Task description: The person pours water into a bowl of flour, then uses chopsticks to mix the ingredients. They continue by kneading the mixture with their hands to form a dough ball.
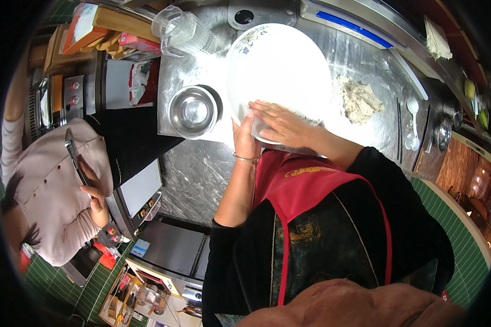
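Note:
A large white basin [289,60] with painted flowers on its wall stands on the metal worktop in front of me. My left hand [245,138] grips its near left rim, thumb up over the edge; the fingers below are partly hidden. Across the near side of the basin lies my right hand [285,127], its fingers stretched out flat toward the left and reaching over the left thumb. Strong glare hides what, if anything, is inside the basin. To its right a rough lump of pale dough [360,101] sits on the worktop. A shiny metal bowl [193,111] stands to the left.
A clear plastic jug [183,32] stands at the back left. White spoons [413,122] and dark chopsticks [399,131] lie far right, near a metal ladle [442,134]. At left a person holds a phone [75,158]. A scale [262,13] sits behind the basin.

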`<state>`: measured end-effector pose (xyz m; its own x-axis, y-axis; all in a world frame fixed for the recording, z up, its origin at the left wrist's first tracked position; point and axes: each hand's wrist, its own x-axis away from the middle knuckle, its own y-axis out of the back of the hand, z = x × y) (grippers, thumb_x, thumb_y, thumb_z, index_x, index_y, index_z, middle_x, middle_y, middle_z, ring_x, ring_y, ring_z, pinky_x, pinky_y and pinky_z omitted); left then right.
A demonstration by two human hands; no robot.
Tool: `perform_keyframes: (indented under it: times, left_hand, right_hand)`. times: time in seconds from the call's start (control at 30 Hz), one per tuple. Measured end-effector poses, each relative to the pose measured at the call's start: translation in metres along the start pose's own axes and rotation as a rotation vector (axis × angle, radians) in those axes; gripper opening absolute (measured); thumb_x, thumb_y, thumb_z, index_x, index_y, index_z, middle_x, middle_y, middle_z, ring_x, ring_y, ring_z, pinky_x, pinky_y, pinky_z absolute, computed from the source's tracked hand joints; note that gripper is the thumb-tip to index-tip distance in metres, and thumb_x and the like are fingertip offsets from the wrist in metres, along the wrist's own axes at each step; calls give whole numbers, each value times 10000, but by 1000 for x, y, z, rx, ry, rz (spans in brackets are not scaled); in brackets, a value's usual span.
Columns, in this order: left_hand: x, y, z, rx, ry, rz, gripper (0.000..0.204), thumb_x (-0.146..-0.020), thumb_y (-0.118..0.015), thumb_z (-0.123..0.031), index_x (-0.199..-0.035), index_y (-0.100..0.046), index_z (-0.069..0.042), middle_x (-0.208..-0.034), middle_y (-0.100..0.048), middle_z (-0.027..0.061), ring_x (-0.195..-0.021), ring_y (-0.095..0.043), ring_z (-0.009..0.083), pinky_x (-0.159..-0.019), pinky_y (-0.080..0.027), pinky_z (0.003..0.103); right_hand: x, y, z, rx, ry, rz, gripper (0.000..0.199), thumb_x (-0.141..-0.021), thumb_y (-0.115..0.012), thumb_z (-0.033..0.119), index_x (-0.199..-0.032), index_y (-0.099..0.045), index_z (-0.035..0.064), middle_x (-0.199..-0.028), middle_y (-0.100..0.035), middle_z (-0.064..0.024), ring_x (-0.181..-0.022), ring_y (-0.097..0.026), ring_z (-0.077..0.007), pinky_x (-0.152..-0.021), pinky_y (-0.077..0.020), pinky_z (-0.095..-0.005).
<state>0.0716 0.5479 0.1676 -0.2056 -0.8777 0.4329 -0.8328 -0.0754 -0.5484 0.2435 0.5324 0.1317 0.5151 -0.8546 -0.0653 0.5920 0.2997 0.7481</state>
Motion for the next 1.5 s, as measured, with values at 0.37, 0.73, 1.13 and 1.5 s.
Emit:
perform_keyframes:
  times: [0.37, 0.73, 1.13, 1.5]
  left_hand:
    - [-1, 9, -5, -138, -24, 46, 656, -952, -597, -267, -1465, -270, -21, -1399, -439, 140, -1258, -454, 251, -1054, -379, 388]
    - [-5, -13, -29, -93, -76, 26, 641, -941, -614, -246, -1451, -299, -18, -1330, -494, 146, -1167, -522, 232, -979, -434, 365]
    - [9, -40, -27, -110, -113, -61, 765, -899, -676, -201, -1501, -235, -32, -1368, -457, 175, -1204, -487, 255, -1009, -411, 365]
    - [5, -37, -25, -130, -82, -52, 717, -920, -641, -170, -1491, -242, 1, -1380, -449, 167, -1222, -470, 230, -1029, -386, 338]
  right_hand:
    - [-67, 14, 19, -147, -288, -214, 657, -974, -446, 401, -1487, -271, 29, -1508, -313, -237, -1407, -299, -357, -1150, -209, -484]
    - [8, 60, -57, 478, -342, 198, 607, -963, -490, 423, -1420, -402, 34, -1490, -397, -128, -1414, -316, -240, -1168, -176, -442]
    - [42, -18, 48, -256, -423, -99, 610, -974, -469, 391, -1374, -410, -66, -1433, -403, -278, -1366, -347, -399, -1144, -247, -446]
    - [12, 38, -45, 332, -554, -80, 661, -962, -492, 371, -1451, -309, -34, -1524, -290, -230, -1437, -246, -330, -1184, -161, -418]
